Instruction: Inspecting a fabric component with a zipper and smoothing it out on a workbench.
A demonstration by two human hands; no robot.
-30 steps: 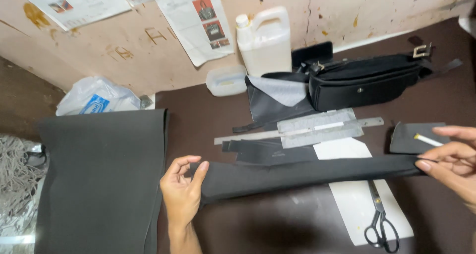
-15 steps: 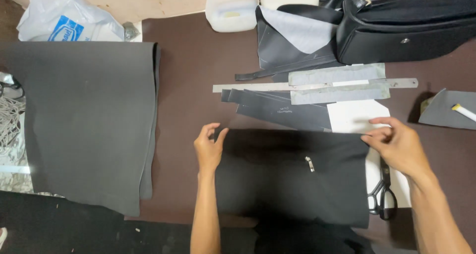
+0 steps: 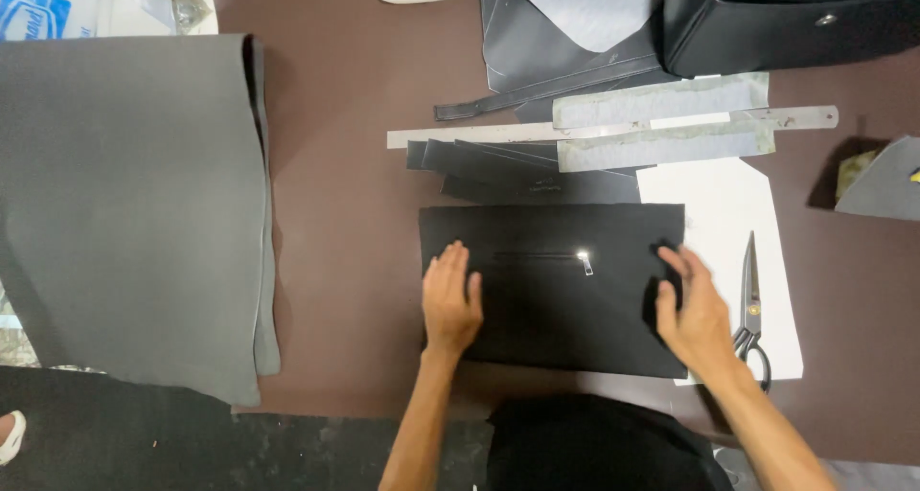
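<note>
A black rectangular leather panel [image 3: 565, 309] with a short zipper and a silver pull [image 3: 584, 260] lies flat on the dark brown table [image 3: 355, 204]. My left hand [image 3: 450, 299] rests palm down on the panel's left part, fingers spread. My right hand [image 3: 692, 309] presses flat on its right edge, partly over a white paper pattern [image 3: 728, 204]. Neither hand grips anything.
Black-handled scissors [image 3: 750, 304] lie on the white pattern just right of my right hand. Behind the panel lie black leather strips [image 3: 498, 160], grey templates and a metal ruler [image 3: 460, 137]. A black bag [image 3: 786, 17] sits far right. A large grey sheet [image 3: 125, 204] covers the left.
The black piece was held as a folded strip, then laid down and spread flat. Both hands now press on it. My view moved closer over the table.
</note>
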